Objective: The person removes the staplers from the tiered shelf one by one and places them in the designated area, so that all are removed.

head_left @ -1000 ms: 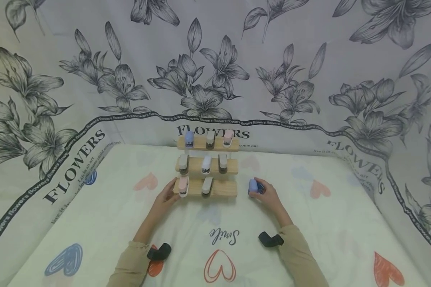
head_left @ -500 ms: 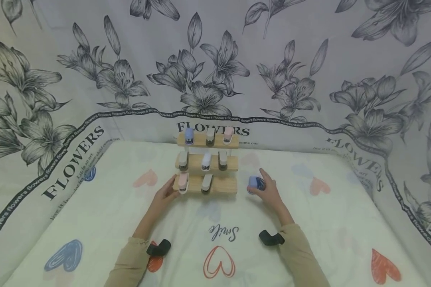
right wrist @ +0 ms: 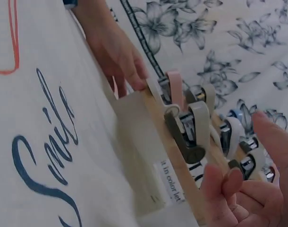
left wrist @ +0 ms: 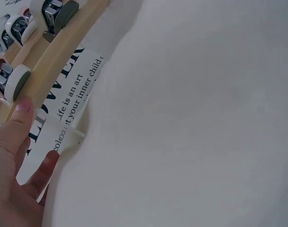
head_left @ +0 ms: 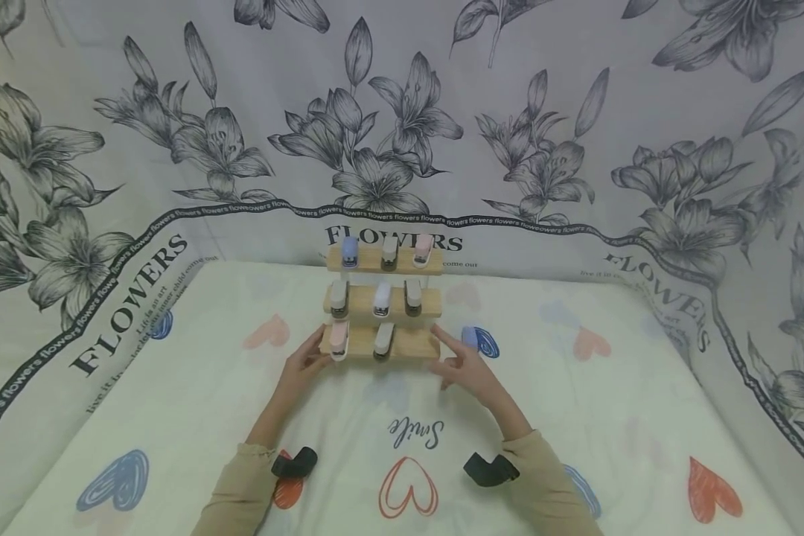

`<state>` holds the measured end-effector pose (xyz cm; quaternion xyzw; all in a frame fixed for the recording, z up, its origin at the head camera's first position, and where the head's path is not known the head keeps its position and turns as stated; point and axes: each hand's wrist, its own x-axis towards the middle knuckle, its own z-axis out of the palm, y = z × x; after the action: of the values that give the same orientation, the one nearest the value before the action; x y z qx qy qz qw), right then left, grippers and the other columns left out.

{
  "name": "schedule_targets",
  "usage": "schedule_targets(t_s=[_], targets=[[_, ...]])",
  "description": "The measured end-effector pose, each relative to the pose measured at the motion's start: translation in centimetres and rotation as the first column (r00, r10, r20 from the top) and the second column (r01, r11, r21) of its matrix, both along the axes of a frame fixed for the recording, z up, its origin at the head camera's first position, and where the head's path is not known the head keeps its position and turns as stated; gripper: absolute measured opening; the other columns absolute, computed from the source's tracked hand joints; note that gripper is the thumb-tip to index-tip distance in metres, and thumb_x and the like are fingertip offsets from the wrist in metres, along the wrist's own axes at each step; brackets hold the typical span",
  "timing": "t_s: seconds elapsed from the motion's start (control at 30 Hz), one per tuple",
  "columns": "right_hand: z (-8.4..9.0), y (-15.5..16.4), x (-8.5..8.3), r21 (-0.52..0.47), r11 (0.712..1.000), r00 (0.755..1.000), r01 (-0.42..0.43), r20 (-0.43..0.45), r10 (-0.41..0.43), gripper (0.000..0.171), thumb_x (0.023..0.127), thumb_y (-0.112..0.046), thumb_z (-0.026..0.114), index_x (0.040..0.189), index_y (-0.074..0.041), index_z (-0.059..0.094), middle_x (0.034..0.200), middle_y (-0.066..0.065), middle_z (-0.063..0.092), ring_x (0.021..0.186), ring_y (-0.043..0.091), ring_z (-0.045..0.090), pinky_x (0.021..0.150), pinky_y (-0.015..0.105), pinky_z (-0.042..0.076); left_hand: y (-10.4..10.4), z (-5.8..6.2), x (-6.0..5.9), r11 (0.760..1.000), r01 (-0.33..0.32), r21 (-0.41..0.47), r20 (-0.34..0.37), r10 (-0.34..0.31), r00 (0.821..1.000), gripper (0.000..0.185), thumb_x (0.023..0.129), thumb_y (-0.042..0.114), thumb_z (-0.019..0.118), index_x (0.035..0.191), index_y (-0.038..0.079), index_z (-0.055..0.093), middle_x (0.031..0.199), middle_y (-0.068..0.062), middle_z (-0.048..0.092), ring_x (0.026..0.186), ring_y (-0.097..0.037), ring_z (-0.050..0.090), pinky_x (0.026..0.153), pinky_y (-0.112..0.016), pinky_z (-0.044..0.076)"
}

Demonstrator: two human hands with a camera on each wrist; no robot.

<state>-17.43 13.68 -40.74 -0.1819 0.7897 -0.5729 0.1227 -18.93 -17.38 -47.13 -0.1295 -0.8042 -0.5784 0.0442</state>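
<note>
A three-step wooden rack (head_left: pixel 382 301) stands at the far middle of the table, on a pale cloth (head_left: pixel 576 417) printed with hearts and the word "Smile". Small staplers sit on its steps — three on the top step, three on the middle one, two on the lowest.

The left hand (head_left: pixel 303 365) rests at the left end of the lowest step, fingers laid against the wood just beside the pink stapler (head_left: pixel 338 339). In the left wrist view its fingers (left wrist: pixel 21 118) lie straight along the edge of the board, touching it without curling round it.

The right hand (head_left: pixel 465 366) is at the right end of the same step, its fingers loosely extended and holding nothing; its fingertips come close to the wood, though whether they touch it cannot be told. In the right wrist view its fingers (right wrist: pixel 238 189) are relaxed and slightly bent, just beside the near edge of the rack, with the grey stapler (right wrist: pixel 189 127) right in front of them.

A blue stapler (head_left: pixel 470 336) lies on the cloth just right of the rack and beyond the right hand — apart from the fingers, over a blue heart print.

Both sleeves are beige, and each wrist carries a black strap-on camera (head_left: pixel 490 469).
</note>
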Motion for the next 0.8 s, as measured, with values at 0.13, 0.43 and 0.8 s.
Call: schedule_targets(t_s=[0.13,0.43,0.8], targets=[[-1.5,-1.0,-0.6,-0.082,0.994,0.991,-0.074,0.101,0.082,0.071,0.086,-0.011,0.061,0.142,-0.003,0.017,0.143,0.016,0.021,0.056,0.026,0.056,0.065,0.037,0.051,-0.5,-1.6,-0.9,1.000,-0.001,-0.002,0.001,0.001,1.000,0.059,0.088,0.018,0.058,0.139,0.007,0.030,0.135,-0.017,0.038,0.096,-0.030,0.055,0.084,-0.045,0.042],[-4.6,-4.1,-2.5,-0.087,0.994,0.990,0.062,0.136,-0.049,0.088,0.077,-0.017,0.072,0.144,-0.013,0.015,0.145,0.011,0.019,0.049,0.015,0.053,0.057,0.036,0.052,-0.8,-3.3,-1.8,1.000,0.004,-0.001,-0.025,-0.004,1.000,0.060,0.088,0.020,0.058,0.139,0.009,0.030,0.136,-0.015,0.037,0.096,-0.028,0.056,0.084,-0.044,0.042],[-4.3,-7.5,-3.3,-0.079,0.990,0.977,0.114,0.188,-0.097,0.096,0.077,-0.018,0.072,0.144,-0.016,0.004,0.147,0.013,0.005,0.071,0.030,0.062,0.061,0.031,0.052,-0.2,-1.4,-0.7,1.000,-0.004,-0.011,0.006,0.004,1.000,0.059,0.088,0.014,0.058,0.138,0.002,0.029,0.137,-0.018,0.032,0.098,-0.034,0.054,0.085,-0.047,0.041]])
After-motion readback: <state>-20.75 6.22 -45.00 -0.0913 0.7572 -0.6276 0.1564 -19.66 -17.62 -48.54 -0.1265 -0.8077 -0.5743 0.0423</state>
